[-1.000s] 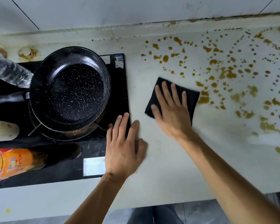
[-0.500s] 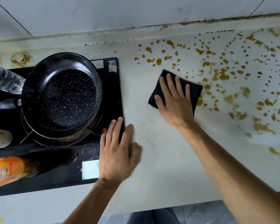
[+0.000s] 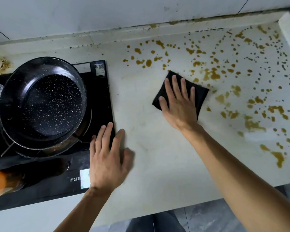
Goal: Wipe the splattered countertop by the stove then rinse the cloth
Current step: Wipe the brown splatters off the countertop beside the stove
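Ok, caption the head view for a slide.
Right hand presses folded black cloth onto brown-splattered pale countertop; left hand braces.

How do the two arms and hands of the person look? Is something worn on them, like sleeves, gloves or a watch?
Both forearms are bare as far as the picture shows; no sleeve edge is in view. The left hand and the right hand wear no gloves. No watch, bracelet or ring is visible on either wrist or on the fingers. The nails look short and unpainted.

Black folded cloth (image 3: pixel 200 96) flat on countertop (image 3: pixel 157 156) (brown-splattered).
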`<state>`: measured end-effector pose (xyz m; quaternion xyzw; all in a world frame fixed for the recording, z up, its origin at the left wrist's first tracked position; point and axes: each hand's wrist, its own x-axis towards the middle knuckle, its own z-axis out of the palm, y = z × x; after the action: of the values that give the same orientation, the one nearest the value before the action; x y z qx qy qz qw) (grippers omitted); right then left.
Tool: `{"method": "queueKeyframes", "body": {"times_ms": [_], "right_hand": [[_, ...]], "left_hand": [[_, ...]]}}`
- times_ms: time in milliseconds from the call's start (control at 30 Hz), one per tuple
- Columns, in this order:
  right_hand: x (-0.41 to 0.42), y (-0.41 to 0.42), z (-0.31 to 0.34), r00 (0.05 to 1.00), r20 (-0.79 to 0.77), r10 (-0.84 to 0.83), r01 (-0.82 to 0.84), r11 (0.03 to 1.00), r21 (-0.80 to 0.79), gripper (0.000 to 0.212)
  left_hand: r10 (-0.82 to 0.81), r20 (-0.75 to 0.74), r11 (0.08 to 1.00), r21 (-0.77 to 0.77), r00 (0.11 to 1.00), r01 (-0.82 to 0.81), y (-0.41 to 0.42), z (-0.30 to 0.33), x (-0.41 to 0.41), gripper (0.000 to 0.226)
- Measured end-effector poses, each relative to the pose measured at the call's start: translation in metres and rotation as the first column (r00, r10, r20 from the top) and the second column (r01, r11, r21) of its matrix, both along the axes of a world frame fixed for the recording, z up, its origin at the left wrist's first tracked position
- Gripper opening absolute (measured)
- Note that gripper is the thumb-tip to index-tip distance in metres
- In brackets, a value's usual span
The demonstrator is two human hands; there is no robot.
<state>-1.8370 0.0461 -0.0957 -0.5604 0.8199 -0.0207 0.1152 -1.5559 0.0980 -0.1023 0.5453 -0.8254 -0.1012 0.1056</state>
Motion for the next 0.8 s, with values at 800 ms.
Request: {"method": "queueKeyframes", "body": {"times_ms": [800], "right_hand": [[-0.034, 0.015, -0.001, 0.957, -0.055, 0.285, -0.287, 0.958, -0.023, 0.069]], "left_hand": [[-0.008, 0.003, 1.000, 0.006, 1.000, 0.008, -0.001, -0.005, 0.002, 0.064]]}}
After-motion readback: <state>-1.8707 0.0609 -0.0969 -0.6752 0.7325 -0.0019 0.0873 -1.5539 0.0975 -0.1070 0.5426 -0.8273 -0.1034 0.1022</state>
